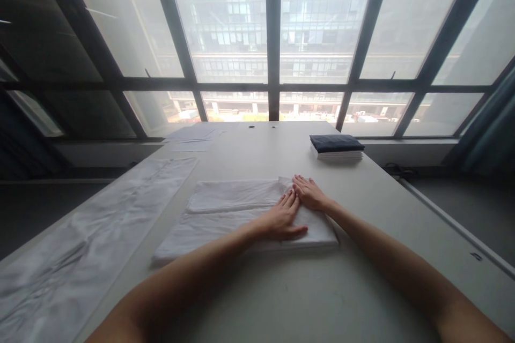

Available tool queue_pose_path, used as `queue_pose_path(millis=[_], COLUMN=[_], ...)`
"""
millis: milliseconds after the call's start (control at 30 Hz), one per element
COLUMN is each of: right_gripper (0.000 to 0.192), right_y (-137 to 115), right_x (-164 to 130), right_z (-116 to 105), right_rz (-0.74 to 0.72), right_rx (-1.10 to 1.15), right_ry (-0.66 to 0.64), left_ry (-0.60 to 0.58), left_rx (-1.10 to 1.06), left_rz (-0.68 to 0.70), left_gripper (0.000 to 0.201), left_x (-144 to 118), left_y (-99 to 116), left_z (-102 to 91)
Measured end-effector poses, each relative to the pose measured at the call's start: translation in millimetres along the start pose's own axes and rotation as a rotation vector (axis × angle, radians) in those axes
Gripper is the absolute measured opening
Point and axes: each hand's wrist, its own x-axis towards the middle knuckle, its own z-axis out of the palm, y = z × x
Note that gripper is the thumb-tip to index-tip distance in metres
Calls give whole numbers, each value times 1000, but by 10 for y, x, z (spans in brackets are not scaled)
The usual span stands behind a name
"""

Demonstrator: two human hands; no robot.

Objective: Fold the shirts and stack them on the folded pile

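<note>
A white folded cloth lies flat in front of me, with a narrower folded layer along its far side. My left hand rests on its right half, palm down, fingers stretched out and thumb apart. Just beyond, my right hand lies flat on the cloth's far right corner, its fingers pointing left. The fingertips of both hands meet or nearly meet. Neither hand grips the fabric. What kind of garment or linen the cloth is, I cannot tell.
Along the table's left side spreads a long, wrinkled white cloth. Thin white sheets lie at the far left. A stack of folded cloths, dark blue over white, stands at the far right. Windows rise behind the table.
</note>
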Motion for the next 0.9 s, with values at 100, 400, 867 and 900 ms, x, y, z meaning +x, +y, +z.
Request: queue_pose_path(millis=[100, 400, 867, 900], right_gripper=[63, 69, 71, 68], right_y=[-15, -45, -40, -56], right_x=[-19, -14, -46, -66], right_z=[3, 48, 89, 74], right_rz=[3, 370, 437, 395], right_rx=[8, -42, -36, -54], right_ry=[37, 95, 245, 305], left_ry=[-3, -15, -5, -3], left_rx=[4, 25, 57, 60], left_rz=[-10, 8, 18, 17], left_gripper=[109, 107, 105, 105], left_x=[2, 6, 5, 6], left_y=[-1, -73, -102, -104], left_z=[1, 50, 83, 88])
